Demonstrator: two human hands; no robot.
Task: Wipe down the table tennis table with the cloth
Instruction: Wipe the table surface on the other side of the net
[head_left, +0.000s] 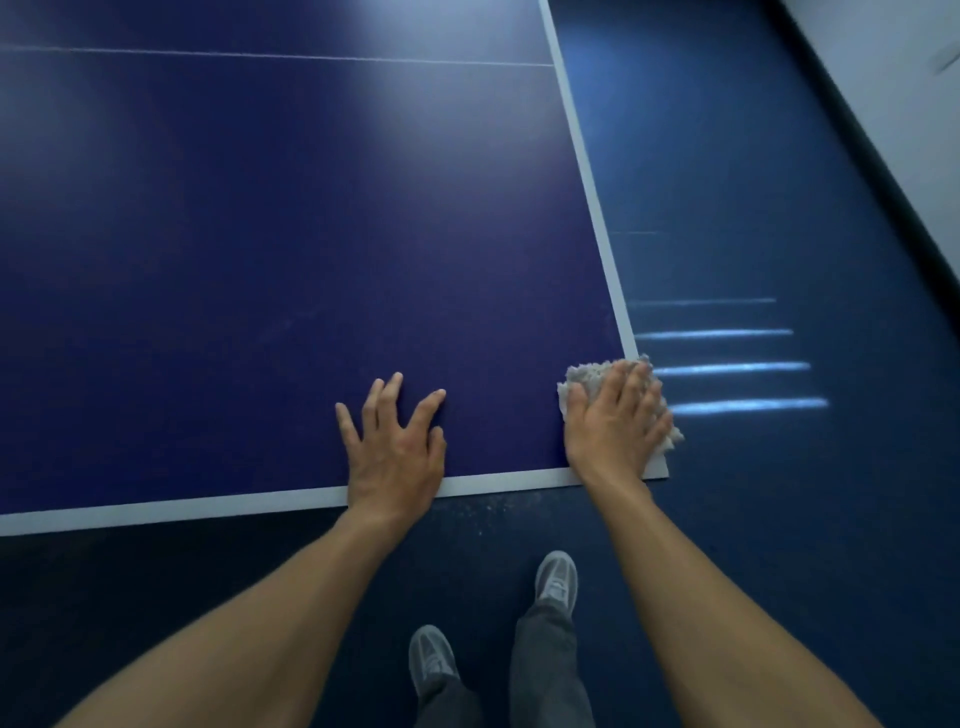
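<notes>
The dark blue table tennis table (249, 249) fills the upper left, with white border lines along its near and right edges. A pale grey fluffy cloth (584, 376) lies on the table's near right corner. My right hand (615, 415) lies flat on top of the cloth with straight fingers, pressing it down; part of the cloth hangs over the right edge. My left hand (395, 441) rests on the table near the front edge, fingers spread, holding nothing.
Dark blue floor (779, 182) runs along the right of the table, with bright light stripes (727, 369) on it. A pale wall (893, 93) rises at the far right. My grey shoes (557, 579) stand below the table's front edge.
</notes>
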